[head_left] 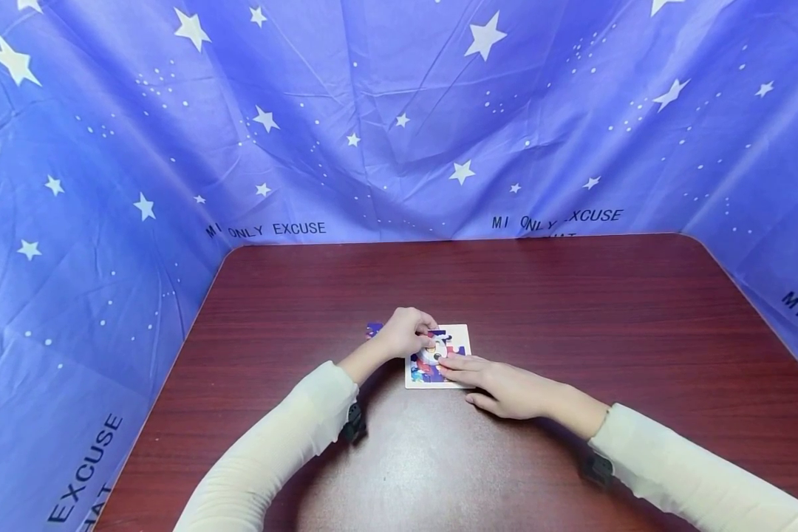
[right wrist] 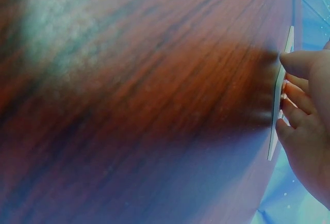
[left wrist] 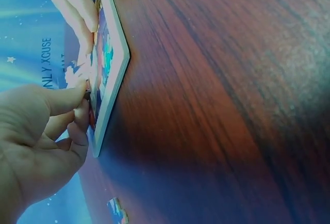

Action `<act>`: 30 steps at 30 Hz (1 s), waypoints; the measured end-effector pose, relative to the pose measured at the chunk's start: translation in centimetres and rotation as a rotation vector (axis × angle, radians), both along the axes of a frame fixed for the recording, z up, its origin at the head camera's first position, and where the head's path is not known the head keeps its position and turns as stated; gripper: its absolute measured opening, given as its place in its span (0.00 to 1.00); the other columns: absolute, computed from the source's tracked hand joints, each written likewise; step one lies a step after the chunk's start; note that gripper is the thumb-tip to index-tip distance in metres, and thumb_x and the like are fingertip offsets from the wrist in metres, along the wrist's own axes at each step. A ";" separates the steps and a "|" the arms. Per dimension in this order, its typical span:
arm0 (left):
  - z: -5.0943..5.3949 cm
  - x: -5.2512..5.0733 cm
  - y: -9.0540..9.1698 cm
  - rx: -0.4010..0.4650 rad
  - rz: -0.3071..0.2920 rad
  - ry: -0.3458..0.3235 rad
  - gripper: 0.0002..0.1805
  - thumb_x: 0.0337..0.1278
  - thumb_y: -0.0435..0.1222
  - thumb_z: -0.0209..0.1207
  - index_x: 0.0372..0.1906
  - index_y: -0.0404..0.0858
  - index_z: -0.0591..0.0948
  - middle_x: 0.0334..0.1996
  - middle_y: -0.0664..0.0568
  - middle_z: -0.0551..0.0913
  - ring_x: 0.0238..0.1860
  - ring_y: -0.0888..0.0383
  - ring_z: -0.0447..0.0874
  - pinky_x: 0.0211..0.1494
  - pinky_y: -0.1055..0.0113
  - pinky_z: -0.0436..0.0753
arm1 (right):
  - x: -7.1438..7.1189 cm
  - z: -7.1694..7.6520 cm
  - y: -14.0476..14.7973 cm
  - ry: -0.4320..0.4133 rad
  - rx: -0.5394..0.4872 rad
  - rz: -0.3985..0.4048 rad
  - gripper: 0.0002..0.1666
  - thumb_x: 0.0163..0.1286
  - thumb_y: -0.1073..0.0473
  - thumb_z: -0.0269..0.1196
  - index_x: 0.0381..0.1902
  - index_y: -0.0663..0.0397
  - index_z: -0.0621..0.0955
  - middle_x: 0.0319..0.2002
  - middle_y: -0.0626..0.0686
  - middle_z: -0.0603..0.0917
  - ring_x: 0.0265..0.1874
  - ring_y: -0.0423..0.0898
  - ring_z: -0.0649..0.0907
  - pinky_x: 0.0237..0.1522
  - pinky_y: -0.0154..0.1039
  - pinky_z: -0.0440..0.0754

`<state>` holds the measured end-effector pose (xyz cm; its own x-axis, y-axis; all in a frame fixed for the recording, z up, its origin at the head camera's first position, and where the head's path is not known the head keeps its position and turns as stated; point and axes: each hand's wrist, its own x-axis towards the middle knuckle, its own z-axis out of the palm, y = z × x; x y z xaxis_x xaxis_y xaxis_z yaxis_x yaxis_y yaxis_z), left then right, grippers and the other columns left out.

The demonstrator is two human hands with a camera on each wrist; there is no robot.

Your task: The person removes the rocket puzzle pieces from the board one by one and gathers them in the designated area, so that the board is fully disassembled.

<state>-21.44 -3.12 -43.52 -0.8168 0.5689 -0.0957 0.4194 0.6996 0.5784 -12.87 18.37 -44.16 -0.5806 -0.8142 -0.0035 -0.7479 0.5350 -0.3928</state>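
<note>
A square jigsaw puzzle in a pale tray (head_left: 462, 336) lies flat on the table, part of its colourful picture laid in and pale backing showing along the right. My left hand (head_left: 406, 332) is over its upper left part. In the left wrist view, thumb and fingertips of the left hand (left wrist: 44, 131) pinch a small puzzle piece (left wrist: 87, 94), mostly hidden by the fingers. From the right side, my right hand (head_left: 508, 388) rests on the puzzle with its fingers extended. The right wrist view shows the right hand (right wrist: 309, 110) at the tray's edge (right wrist: 277, 100).
A loose puzzle piece (head_left: 374, 329) lies on the table left of the tray, behind my left wrist; the left wrist view also shows a loose piece (left wrist: 117, 211). The dark red wooden table (head_left: 292, 288) ends at a blue star-printed curtain (head_left: 372, 170).
</note>
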 end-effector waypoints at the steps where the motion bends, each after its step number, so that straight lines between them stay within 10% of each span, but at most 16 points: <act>1: 0.0 0.0 0.0 -0.002 0.002 0.002 0.10 0.53 0.33 0.66 0.41 0.36 0.85 0.34 0.49 0.90 0.34 0.64 0.84 0.45 0.71 0.81 | 0.0 0.0 0.0 0.001 -0.001 0.001 0.31 0.68 0.63 0.57 0.69 0.57 0.67 0.71 0.58 0.68 0.70 0.55 0.68 0.66 0.52 0.70; 16: 0.5 -0.4 -0.3 0.092 0.100 -0.084 0.12 0.42 0.35 0.73 0.35 0.37 0.85 0.27 0.51 0.88 0.26 0.68 0.78 0.34 0.77 0.75 | 0.0 -0.3 0.1 0.026 -0.019 0.017 0.30 0.68 0.63 0.58 0.68 0.59 0.69 0.70 0.58 0.69 0.70 0.55 0.69 0.65 0.51 0.72; 30: 0.8 -1.2 -1.9 0.169 0.073 -0.238 0.06 0.56 0.32 0.63 0.38 0.34 0.85 0.28 0.45 0.89 0.25 0.66 0.81 0.31 0.76 0.78 | 0.0 -0.2 0.1 0.028 -0.015 0.006 0.32 0.67 0.63 0.58 0.69 0.57 0.68 0.70 0.59 0.69 0.70 0.56 0.68 0.66 0.53 0.71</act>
<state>-22.60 -4.99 -42.69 -0.8219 0.5339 -0.1988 0.2103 0.6086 0.7651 -12.88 18.45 -44.35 -0.5754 -0.8175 0.0243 -0.7617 0.5249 -0.3798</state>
